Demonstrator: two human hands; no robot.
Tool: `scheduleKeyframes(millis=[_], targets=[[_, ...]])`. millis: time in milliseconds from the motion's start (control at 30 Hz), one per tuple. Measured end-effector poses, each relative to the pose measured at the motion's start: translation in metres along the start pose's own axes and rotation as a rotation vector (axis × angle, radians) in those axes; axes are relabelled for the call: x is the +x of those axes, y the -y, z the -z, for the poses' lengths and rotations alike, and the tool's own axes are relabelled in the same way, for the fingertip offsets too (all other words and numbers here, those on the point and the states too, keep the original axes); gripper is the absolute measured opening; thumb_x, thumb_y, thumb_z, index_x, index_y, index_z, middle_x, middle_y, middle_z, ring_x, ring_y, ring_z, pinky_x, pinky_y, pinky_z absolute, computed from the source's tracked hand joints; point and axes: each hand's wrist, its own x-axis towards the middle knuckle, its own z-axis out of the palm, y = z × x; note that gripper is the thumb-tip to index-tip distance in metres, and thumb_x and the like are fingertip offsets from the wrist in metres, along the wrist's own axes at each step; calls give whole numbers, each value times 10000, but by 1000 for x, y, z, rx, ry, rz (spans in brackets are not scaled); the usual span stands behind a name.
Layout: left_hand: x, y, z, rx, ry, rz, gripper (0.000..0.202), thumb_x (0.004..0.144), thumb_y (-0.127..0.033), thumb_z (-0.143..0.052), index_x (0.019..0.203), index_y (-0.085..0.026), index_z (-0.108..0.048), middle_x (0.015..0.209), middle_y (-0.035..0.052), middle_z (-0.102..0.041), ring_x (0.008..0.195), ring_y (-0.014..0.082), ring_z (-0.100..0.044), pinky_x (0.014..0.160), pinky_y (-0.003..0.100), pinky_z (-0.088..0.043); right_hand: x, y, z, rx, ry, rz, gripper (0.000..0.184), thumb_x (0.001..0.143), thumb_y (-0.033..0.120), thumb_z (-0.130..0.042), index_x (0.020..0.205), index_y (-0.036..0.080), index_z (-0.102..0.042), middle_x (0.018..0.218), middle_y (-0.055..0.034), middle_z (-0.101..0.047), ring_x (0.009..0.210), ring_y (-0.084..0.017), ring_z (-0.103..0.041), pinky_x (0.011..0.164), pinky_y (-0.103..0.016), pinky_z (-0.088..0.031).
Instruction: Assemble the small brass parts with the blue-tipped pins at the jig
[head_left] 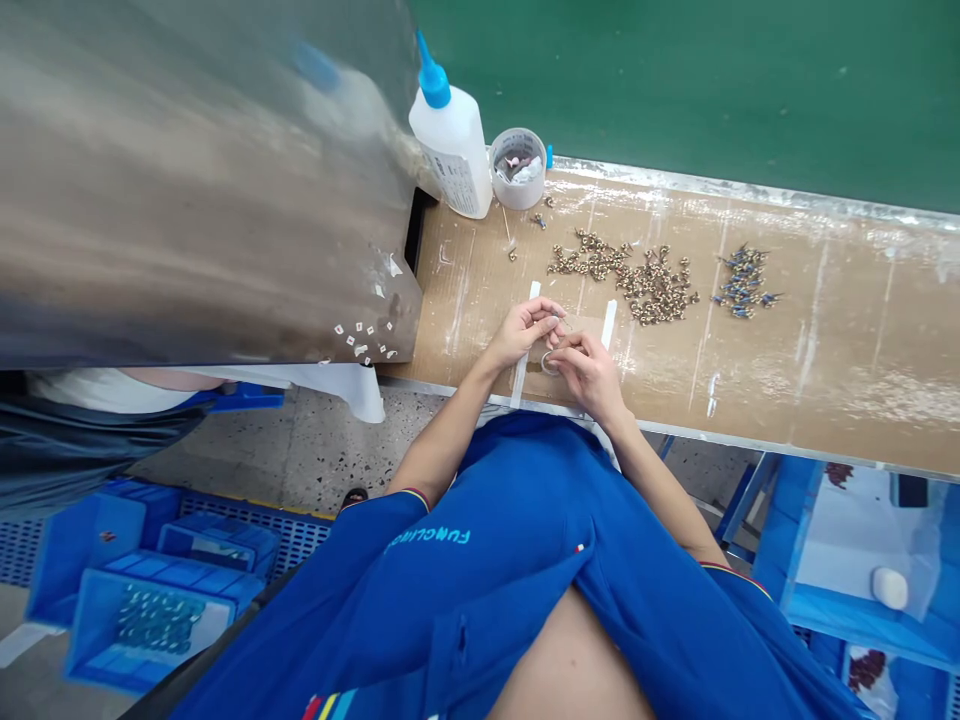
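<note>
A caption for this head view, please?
Left hand and right hand hold a small ring over a cardboard-topped bench, brass fittings heaped nearby.

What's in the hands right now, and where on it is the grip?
The right hand seems to pinch a small ring by its rim. The left hand is curled right beside it; whether it grips too is too small to tell.

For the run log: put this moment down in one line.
left hand pinches ring | right hand pinches ring | over bench | brass parts, blue parts, bottle beyond
</note>
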Motion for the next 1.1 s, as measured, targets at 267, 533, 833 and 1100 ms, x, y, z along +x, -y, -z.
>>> scheduleKeyframes(millis=[267, 533, 833, 1100], targets=[[-1, 4, -1, 37, 12, -13, 587, 806, -663, -808, 989, -154, -582, 830, 51, -761, 657, 105, -689, 621, 208, -547, 3, 1, 16, 208, -170, -105, 242, 1015, 416, -627, 875, 242, -721, 858, -45, -750, 797, -196, -710, 698, -335, -565], [-2, 12, -4, 175, -5, -56, 514, 834, -610, -803, 956, -124, -689, 845, 60, -737, 695, 99, -668, 642, 208, -543, 24, -2, 30, 175, -312, -218, 350, 1000, 559, -611, 907, 233, -695, 805, -32, -753, 750, -187, -727, 702, -328, -576], [-3, 19, -2, 306, -14, -70, 417, 910, -537, -735, 998, -131, -699, 828, 51, -736, 664, 101, -669, 633, 213, -527, 34, -4, 28, -33, -285, -125, 317, 1027, 487, -571, 881, 232, -693, 785, -31, -751, 706, -187, -692, 695, -328, -548], [-3, 17, -3, 340, -8, -86, 458, 903, -577, -722, 985, -127, -700, 800, 49, -718, 665, 113, -669, 635, 221, -528, 34, -3, 27, -107, -258, -130, 382, 1040, 541, -516, 868, 245, -685, 786, -42, -757, 707, -191, -697, 689, -333, -552]])
